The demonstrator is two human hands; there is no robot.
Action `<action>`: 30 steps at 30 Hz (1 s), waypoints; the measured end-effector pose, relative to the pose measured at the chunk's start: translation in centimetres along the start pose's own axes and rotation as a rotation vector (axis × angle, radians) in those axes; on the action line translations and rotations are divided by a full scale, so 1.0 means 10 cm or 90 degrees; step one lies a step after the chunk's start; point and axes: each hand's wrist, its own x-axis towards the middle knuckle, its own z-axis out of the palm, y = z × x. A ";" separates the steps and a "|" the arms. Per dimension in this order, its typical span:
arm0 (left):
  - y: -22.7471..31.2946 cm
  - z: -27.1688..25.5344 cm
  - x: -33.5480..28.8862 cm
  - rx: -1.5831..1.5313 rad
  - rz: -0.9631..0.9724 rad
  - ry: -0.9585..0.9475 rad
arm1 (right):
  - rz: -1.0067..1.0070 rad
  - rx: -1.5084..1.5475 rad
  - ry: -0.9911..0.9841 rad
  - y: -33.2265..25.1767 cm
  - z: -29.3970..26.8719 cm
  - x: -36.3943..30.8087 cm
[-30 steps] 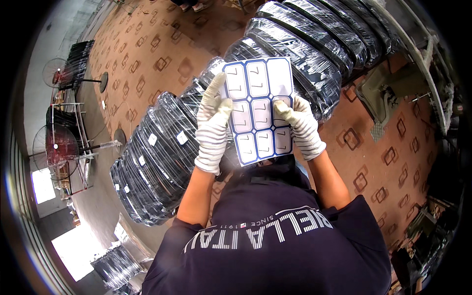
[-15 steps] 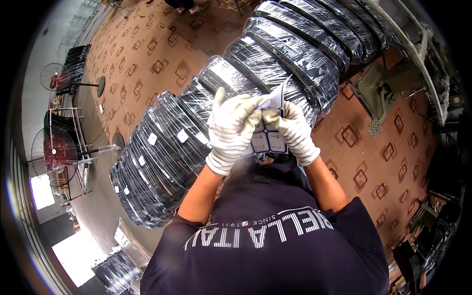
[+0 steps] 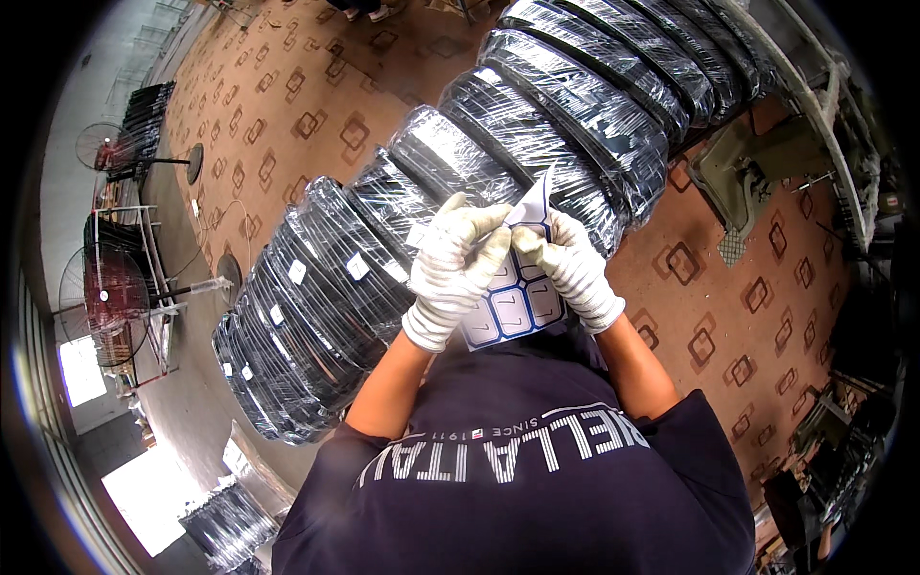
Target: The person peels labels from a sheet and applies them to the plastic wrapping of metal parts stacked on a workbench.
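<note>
A sheet of stickers, white with blue borders round each square, hangs in front of my chest. My right hand, in a white knitted glove, pinches its upper right part between thumb and fingers. The sheet's top corner curls upward between the hands. My left hand, gloved too, has thumb and forefinger closed at the curled edge. A small white label shows beside the back of its fingers; whether the hand holds it I cannot tell. Just beyond both hands lies a long row of black coils in clear plastic wrap, some bearing small white labels.
Two standing fans with red centres stand at the left, near racks of black goods. A green metal machine part and a pale curved frame are at the right. Brown patterned flooring surrounds the row. Another person's feet show at the top.
The sticker sheet now hangs lower and shows more of its squares. My left hand has turned slightly and its fingers have drawn closer in at the curled corner.
</note>
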 end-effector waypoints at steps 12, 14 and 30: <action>-0.12 -0.06 0.03 -0.587 -0.432 0.037 | 0.082 -0.124 -0.069 -0.08 0.01 0.12; -0.17 -0.10 0.05 -0.492 -0.416 0.093 | 0.108 -0.086 -0.126 -0.12 -0.06 0.18; -0.33 -0.40 0.02 0.506 0.032 0.354 | -0.035 -0.835 0.271 -1.11 0.06 0.88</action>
